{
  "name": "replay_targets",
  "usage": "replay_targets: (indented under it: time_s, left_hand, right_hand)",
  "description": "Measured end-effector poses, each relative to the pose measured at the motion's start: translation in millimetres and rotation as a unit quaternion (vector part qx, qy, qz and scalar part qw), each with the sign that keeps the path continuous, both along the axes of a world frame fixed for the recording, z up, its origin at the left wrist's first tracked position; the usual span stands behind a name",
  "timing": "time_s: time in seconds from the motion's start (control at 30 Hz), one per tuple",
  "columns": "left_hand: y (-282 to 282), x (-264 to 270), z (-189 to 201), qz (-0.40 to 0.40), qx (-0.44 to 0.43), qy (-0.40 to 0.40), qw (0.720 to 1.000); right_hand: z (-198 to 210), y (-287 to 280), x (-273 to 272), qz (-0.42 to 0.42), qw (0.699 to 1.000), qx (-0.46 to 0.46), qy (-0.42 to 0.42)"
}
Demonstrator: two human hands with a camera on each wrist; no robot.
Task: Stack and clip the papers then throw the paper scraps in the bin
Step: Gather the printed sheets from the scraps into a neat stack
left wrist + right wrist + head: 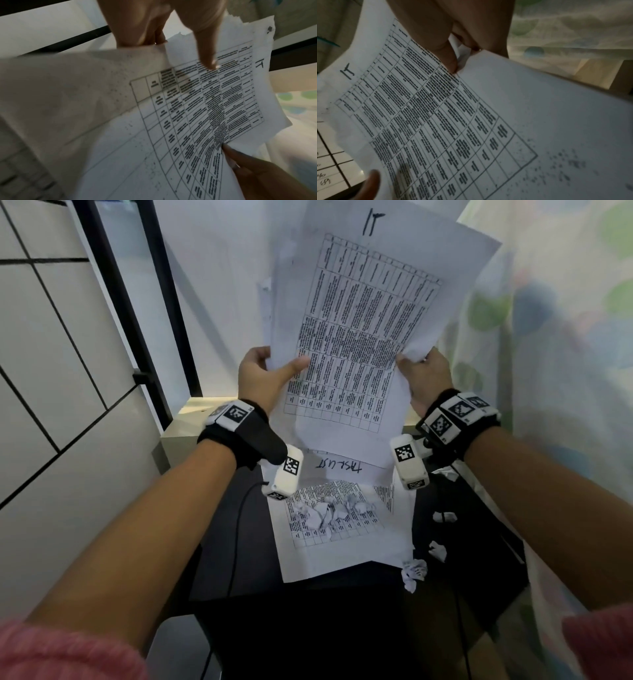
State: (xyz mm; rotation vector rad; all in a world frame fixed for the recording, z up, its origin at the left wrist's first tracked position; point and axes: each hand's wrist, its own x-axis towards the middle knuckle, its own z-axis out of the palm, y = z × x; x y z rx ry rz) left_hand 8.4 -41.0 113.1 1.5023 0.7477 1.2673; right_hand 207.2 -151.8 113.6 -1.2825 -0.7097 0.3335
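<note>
I hold a bundle of printed sheets [363,330] upright above the black table [308,594]; the front sheet carries a table of text and a handwritten mark at its top. My left hand [263,374] grips the bundle's left edge, thumb [205,54] across the print. My right hand [424,371] pinches the right edge [453,63]. More printed sheets [342,529] lie flat on the table below, one headed with handwriting. Several crumpled paper scraps [329,511] sit on those sheets, and others [414,571] lie at their right corner. No clip or bin shows.
A tiled wall [51,371] and a black window frame [157,302] stand at the left. A patterned curtain [565,337] hangs at the right. A pale ledge [195,412] runs behind the table. A thin black cable [236,535] crosses the table's left part.
</note>
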Motion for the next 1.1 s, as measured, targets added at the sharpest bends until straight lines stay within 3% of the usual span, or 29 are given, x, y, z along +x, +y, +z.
replay_targets:
  time_s: [0.2, 0.37, 0.5, 0.67, 0.87, 1.1]
  left_hand:
    - [11.4, -4.4, -4.5, 0.003, 0.019, 0.027, 0.999]
    - [15.9, -9.7, -6.2, -0.055, -0.021, -0.005, 0.998]
    - [14.6, -10.0, -6.7, -0.082, -0.024, 0.021, 0.996]
    - [17.2, -3.4, -19.4, -0.042, 0.03, 0.121, 0.991]
    - [16.5, -4.2, -14.9, -0.004, 0.123, 0.166, 0.979]
    - [6.1, -7.9, -29.4, 0.034, 0.076, 0.173, 0.981]
  right_hand:
    - [1.1, 7.6, -8.6, -0.003, 0.998, -0.047, -0.044]
    - [4.5, 4.8, -15.0, 0.046, 0.998, -0.044, 0.011]
    - [0.7, 5.0, -17.2, 0.053, 0.998, -0.036, 0.0]
    - [-8.1, 11.5, -17.8, 0.018, 0.998, -0.065, -0.007]
    - [-0.9, 13.9, -25.1, 0.024, 0.997, -0.026, -0.07]
    - [-12.5, 17.7, -38.0, 0.016, 0.994, -0.079, -0.076]
